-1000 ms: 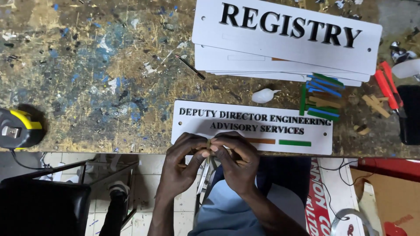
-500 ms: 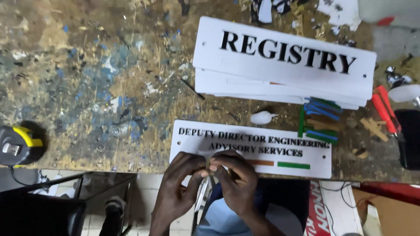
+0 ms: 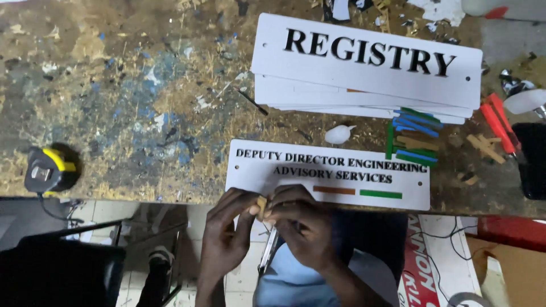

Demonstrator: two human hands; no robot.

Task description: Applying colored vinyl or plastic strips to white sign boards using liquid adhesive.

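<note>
Low in the frame's centre, the left hand (image 3: 224,236) and right hand (image 3: 301,227) meet, each grip pinching a small tan piece (image 3: 261,206) between fingertips, just below the near edge of the worn, paint-flecked surface (image 3: 125,102). A slim metal tool (image 3: 267,250) hangs under the hands. Just above lies a white sign (image 3: 327,173) with orange and green bars. Farther up sits a stack of white signs (image 3: 364,68); right of centre, coloured strips (image 3: 412,136); at left edge, a yellow tape measure (image 3: 48,170).

Bright, even overhead light; slightly soft.
</note>
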